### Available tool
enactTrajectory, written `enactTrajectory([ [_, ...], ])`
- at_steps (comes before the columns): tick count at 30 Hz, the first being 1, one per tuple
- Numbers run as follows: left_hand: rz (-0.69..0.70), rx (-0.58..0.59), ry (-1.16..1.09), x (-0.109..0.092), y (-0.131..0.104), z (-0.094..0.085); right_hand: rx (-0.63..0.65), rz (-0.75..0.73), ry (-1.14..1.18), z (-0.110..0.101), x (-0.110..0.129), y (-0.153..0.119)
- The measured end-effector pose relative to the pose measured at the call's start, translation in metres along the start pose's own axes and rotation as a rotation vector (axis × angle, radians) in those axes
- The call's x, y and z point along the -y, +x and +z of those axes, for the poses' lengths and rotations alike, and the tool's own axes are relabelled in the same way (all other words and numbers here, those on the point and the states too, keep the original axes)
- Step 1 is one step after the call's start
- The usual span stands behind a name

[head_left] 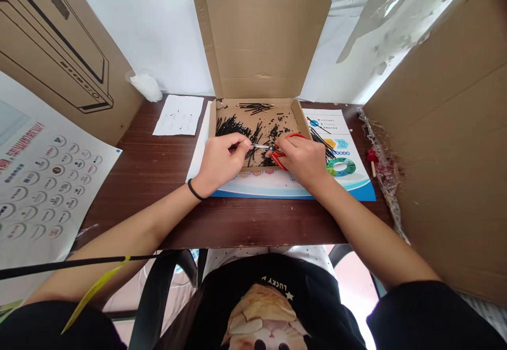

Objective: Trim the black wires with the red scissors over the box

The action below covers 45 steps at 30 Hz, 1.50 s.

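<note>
In the head view my right hand (307,157) grips a pair of red-handled scissors (296,135), the blades pointing left toward my other hand. My left hand (224,157) is closed in a pinch at the blade tips; whatever sits between thumb and finger is too small to make out. Both hands are over the front of an open cardboard box (300,112). Inside it, a pile of thin black sticks or tubes (232,126) lies at the left, and another small bunch (256,107) along the back. Short black cut pieces (277,129) are scattered at the right.
The box lid (263,38) stands upright behind. More black lengths (322,144) lie on a printed sheet (352,189) right of the box. White paper (179,114) is at the left. Cardboard panels (447,128) wall the right side; a red-topped stick (372,159) lies nearby.
</note>
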<state>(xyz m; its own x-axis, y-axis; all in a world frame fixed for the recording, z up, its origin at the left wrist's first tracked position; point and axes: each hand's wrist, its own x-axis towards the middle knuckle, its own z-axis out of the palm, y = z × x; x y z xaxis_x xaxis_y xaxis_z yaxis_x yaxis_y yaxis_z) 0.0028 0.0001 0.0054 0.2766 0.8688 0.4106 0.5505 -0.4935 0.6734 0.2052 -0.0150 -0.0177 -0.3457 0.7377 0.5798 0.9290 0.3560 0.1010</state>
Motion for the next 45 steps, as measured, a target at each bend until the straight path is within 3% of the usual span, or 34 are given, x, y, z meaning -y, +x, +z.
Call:
enactTrajectory([
  [7,-0.166,0.094,-0.25,0.0002,0.0052,-0.0014,-0.034,-0.019,-0.002,0.004,-0.0007,-0.0008],
  [22,-0.091,0.147,-0.331,0.0014,0.0065,-0.0034,-0.156,-0.13,-0.028,0.0007,-0.0081,0.0006],
  [45,-0.118,0.1,-0.261,-0.0003,0.0057,-0.0034,0.01,0.035,0.031,0.0011,0.0,0.0],
])
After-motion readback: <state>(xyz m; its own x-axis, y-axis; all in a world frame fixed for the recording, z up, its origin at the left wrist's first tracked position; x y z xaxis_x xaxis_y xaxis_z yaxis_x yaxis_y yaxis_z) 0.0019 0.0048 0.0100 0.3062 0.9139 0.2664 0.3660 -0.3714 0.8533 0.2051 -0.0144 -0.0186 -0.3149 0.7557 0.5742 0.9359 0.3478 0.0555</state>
